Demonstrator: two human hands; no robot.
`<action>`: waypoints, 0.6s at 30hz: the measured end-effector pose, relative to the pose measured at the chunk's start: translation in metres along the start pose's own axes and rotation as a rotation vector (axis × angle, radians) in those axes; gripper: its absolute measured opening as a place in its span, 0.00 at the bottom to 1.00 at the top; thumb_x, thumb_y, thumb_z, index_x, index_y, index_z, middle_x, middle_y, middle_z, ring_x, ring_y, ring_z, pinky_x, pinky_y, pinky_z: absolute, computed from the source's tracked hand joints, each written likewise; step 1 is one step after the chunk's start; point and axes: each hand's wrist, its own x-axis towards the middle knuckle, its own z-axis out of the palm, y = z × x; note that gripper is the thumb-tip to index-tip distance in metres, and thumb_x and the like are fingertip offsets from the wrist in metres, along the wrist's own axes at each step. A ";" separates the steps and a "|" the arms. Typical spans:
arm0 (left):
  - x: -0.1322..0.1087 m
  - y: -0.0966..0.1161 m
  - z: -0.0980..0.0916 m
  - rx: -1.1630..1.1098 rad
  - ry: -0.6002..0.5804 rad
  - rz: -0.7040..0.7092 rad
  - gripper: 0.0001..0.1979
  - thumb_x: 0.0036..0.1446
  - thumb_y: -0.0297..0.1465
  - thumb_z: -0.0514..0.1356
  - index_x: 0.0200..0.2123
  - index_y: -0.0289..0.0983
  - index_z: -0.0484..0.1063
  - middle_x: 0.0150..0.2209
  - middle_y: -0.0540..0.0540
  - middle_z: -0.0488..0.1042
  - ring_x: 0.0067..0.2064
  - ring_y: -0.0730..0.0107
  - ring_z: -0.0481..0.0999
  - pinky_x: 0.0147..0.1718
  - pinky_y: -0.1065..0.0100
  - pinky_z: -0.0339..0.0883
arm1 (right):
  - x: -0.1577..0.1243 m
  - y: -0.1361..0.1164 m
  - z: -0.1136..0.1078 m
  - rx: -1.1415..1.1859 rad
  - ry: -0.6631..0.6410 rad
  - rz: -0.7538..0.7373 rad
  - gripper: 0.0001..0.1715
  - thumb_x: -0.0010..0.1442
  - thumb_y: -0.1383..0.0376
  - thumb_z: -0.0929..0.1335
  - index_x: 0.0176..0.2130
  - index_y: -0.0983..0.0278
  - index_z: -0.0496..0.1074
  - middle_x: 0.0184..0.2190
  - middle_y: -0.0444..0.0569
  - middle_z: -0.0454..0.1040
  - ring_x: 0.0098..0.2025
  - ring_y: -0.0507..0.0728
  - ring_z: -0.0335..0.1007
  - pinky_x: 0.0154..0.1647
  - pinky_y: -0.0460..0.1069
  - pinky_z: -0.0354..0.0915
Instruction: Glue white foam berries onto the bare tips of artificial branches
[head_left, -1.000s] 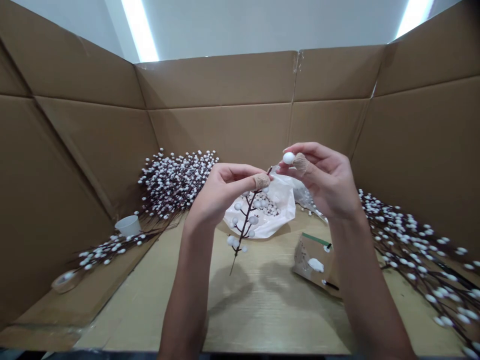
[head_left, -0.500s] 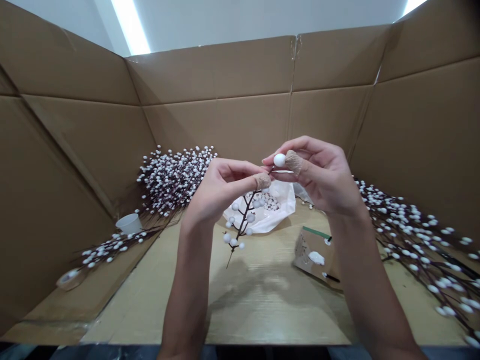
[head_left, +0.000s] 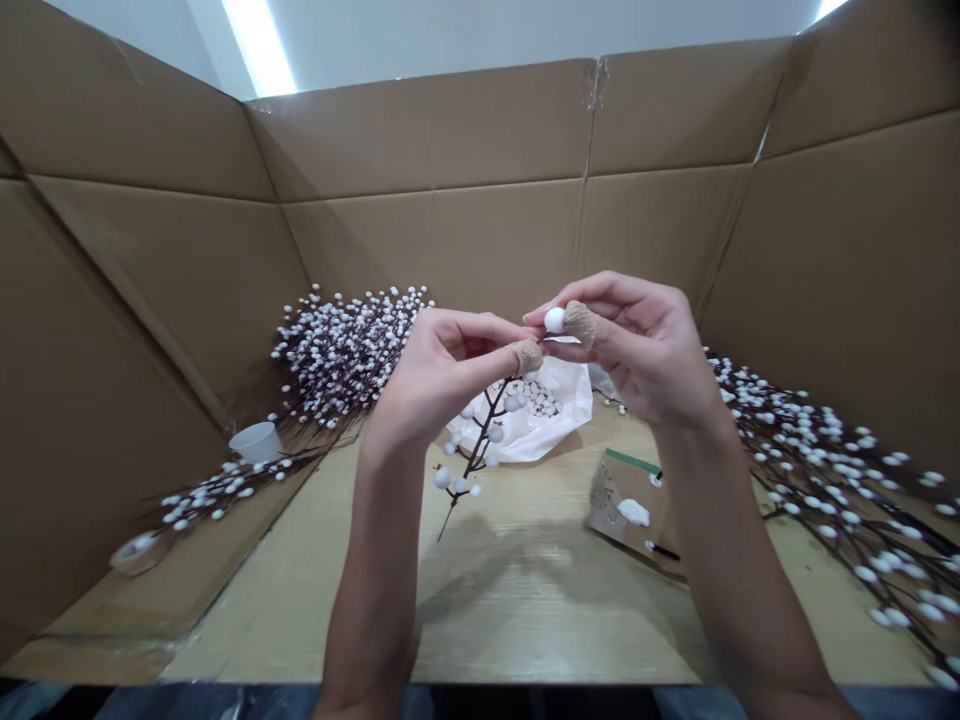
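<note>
My left hand (head_left: 442,380) pinches a twig (head_left: 471,464), my right hand (head_left: 649,350) a white berry (head_left: 554,320), well apart from the cardboard side walls (head_left: 112,330).

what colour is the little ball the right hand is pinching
White; the ball in the right hand shows best in the head view.
</note>
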 end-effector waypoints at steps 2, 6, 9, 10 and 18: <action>-0.001 0.001 0.001 0.014 0.018 0.009 0.03 0.43 0.28 0.68 0.27 0.37 0.81 0.27 0.46 0.79 0.29 0.70 0.75 0.28 0.69 0.70 | 0.001 0.002 0.002 0.015 0.016 0.002 0.15 0.51 0.54 0.74 0.34 0.61 0.74 0.34 0.47 0.79 0.38 0.56 0.77 0.41 0.54 0.75; -0.002 0.004 0.004 0.044 0.065 0.047 0.02 0.44 0.28 0.67 0.26 0.37 0.80 0.26 0.46 0.79 0.28 0.72 0.74 0.27 0.71 0.69 | 0.003 0.006 0.005 0.039 0.031 -0.012 0.14 0.51 0.55 0.74 0.33 0.61 0.75 0.33 0.47 0.79 0.39 0.57 0.77 0.43 0.55 0.75; -0.003 0.006 0.007 0.080 0.104 0.059 0.02 0.44 0.28 0.67 0.25 0.36 0.80 0.26 0.46 0.78 0.28 0.71 0.74 0.26 0.71 0.68 | 0.004 0.007 0.008 0.039 0.047 -0.007 0.12 0.51 0.56 0.74 0.33 0.60 0.75 0.34 0.47 0.79 0.40 0.57 0.77 0.44 0.55 0.74; -0.004 0.007 0.008 0.091 0.114 0.062 0.01 0.44 0.28 0.67 0.25 0.36 0.79 0.26 0.46 0.78 0.28 0.71 0.74 0.26 0.71 0.68 | 0.004 0.008 0.008 0.040 0.054 -0.005 0.12 0.51 0.56 0.74 0.33 0.60 0.75 0.34 0.47 0.79 0.40 0.57 0.77 0.44 0.55 0.74; -0.003 0.005 0.010 0.130 0.170 0.091 0.01 0.45 0.28 0.66 0.24 0.36 0.79 0.25 0.47 0.77 0.27 0.71 0.73 0.25 0.70 0.68 | 0.004 0.011 0.011 0.019 0.077 -0.008 0.11 0.51 0.57 0.74 0.33 0.59 0.75 0.34 0.46 0.79 0.41 0.57 0.77 0.43 0.55 0.74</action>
